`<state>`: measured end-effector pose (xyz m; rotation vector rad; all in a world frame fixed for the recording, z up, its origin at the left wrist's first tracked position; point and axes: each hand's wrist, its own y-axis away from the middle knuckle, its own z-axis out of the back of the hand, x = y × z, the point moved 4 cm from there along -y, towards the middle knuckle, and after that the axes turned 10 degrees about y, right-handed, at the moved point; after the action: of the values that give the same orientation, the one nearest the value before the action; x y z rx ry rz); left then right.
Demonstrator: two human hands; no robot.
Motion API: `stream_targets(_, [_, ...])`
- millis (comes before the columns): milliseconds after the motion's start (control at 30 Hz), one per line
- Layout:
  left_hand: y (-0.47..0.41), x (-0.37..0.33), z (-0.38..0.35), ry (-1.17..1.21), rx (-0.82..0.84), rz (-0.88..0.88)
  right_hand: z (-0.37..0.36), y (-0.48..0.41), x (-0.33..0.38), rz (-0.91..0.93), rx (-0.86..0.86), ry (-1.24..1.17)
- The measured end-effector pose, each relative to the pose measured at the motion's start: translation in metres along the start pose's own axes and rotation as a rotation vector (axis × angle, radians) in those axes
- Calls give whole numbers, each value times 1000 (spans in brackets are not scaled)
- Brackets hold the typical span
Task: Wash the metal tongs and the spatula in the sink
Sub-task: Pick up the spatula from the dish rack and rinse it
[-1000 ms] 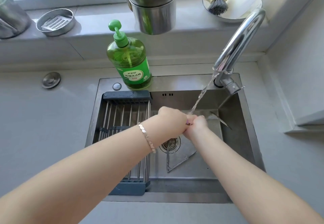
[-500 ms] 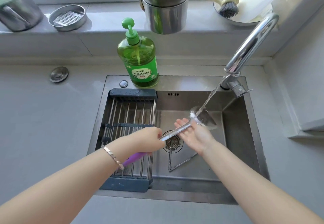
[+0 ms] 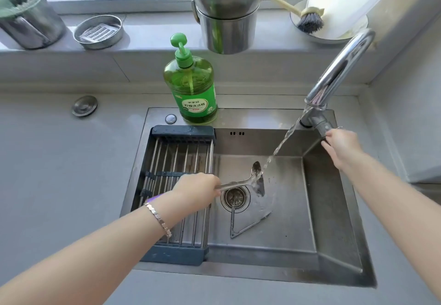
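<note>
**Spatula under running water, head view.** The spatula (image 3: 238, 183) is held over the middle of the sink (image 3: 334, 209), above the drain (image 3: 235, 196). Its metal blade points away from the person and sits in the water (image 3: 284, 137) that falls from the tap (image 3: 338, 68). The left hand (image 3: 198, 191) grips the spatula with fingers wrapped round the near end of the metal shaft. A strip of the purple handle shows just behind the wrist, which wears a bracelet (image 3: 158, 219).

The right hand (image 3: 343, 148) reaches to the far right corner of the sink, with its fingers curled against the lever (image 3: 322, 127) at the foot of the tap.

The tongs (image 3: 250, 224) lie on the sink floor, spread in a V. One arm runs from the drain toward the person and the other angles off to the right. No hand touches them.

A rod rack (image 3: 176, 161) spans the left part of the sink. A green soap bottle (image 3: 191, 90) stands upright on the far rim. A round metal plug (image 3: 84, 105) lies on the counter (image 3: 59, 161) to the left. On the sill behind are stacked steel pots (image 3: 226, 18), a brush (image 3: 310, 21) and a round dish (image 3: 97, 31).
</note>
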<state>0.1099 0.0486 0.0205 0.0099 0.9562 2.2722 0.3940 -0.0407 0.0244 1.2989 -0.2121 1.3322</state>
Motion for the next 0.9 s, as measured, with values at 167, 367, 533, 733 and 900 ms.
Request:
stream_targets(167, [4, 4, 21, -133, -59, 73, -17, -13, 3, 56, -83, 123])
stream_targets(367, [14, 0, 50, -154, -111, -6, -17, -1, -1, 173, 18, 553])
stream_targets(533, [19, 13, 71, -302, -172, 14, -43, 40, -25, 141, 360, 926])
stream_targets(733, [38, 35, 114, -291, -246, 132, -88, 117, 13, 122, 741, 648])
stream_targets(900, [47, 48, 162, -606, -335, 90, -135, 147, 95, 97, 843, 179])
